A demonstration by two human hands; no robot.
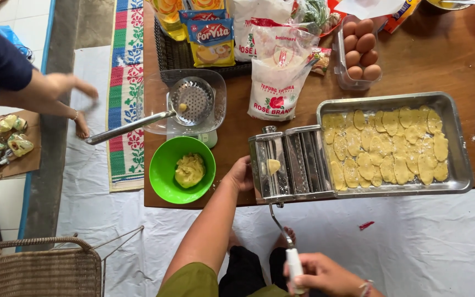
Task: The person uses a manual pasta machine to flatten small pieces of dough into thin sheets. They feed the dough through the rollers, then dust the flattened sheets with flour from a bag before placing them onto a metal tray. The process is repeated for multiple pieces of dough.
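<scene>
Left hand (241, 174) rested against the left end of the metal pasta roller (290, 162), fingers curled on its side plate; whether they gripped it, can't tell. Right hand (320, 273) was closed around the white handle of the crank (290, 250), low in frame. A small dough piece (273, 165) sat on the rollers. Roller stood at the wooden table (430, 60) edge, touching a metal tray (460, 159) of flattened dough pieces. Green bowl (163, 165) with a dough lump sat just left. Another person's arm (45, 91) reached in far left.
</scene>
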